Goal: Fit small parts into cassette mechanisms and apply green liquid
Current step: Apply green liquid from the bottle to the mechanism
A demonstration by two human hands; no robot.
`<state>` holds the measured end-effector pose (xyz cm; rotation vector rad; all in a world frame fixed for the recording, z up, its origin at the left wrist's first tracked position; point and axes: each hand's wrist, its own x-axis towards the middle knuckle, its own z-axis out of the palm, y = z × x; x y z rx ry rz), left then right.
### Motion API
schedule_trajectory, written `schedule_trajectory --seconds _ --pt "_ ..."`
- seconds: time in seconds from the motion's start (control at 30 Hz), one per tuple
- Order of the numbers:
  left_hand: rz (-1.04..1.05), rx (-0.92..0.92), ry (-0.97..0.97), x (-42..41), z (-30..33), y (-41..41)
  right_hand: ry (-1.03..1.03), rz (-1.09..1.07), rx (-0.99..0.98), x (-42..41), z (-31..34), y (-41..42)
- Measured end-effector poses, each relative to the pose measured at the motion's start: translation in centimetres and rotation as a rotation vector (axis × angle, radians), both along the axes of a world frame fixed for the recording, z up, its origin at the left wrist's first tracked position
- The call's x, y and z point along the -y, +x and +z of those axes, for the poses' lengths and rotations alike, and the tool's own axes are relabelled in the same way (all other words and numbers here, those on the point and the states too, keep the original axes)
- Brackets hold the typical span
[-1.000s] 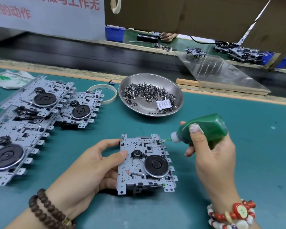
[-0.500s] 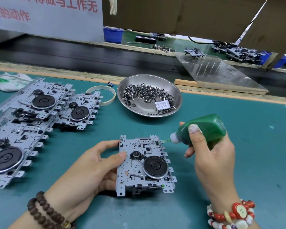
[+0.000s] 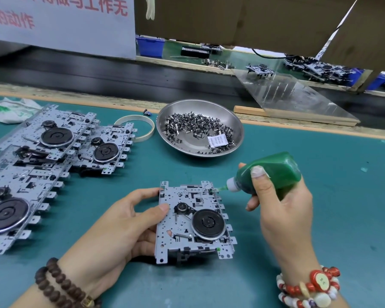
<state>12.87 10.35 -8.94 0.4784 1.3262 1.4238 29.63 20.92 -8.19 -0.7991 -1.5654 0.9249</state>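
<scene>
Stack of cassette mechanisms [image 3: 53, 152] far left on surface [image 3: 320, 218], well apart from work. Left hand [image 3: 120, 230] clamps left edge of cassette mechanism [image 3: 193, 221] at centre, thumb on plate. Steel dish [image 3: 200, 127] of small parts behind. Right hand [image 3: 282, 210] wraps green bottle [image 3: 269, 172], nozzle at top-right corner. Advice: squeeze lightly, single small dot, keep plate pinned, avoid flywheel [image 3: 208, 223].

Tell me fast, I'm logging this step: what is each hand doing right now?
Left hand: grips the cassette mechanism by its left edge.
Right hand: holds the green bottle, nozzle at the mechanism's top right corner.
</scene>
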Motion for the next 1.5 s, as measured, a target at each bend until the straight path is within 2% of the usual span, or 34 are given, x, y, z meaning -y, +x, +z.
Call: schedule_trajectory --seconds 1.0,1.13,1.27,1.5 --pt "-0.019 0.011 0.012 0.2 -0.1 -0.1 -0.04 -0.014 -0.028 0.3 0.4 0.2" --pt "-0.01 -0.041 0.024 -0.1 -0.1 0.4 -0.106 0.065 -0.111 0.4 0.5 0.2" --pt "0.002 -0.132 0.031 -0.4 -0.6 0.9 -0.29 0.22 -0.191 0.4 0.5 0.0" --pt "-0.01 -0.179 0.028 -0.6 -0.8 1.0 -0.352 0.343 -0.113 0.6 0.3 -0.2"
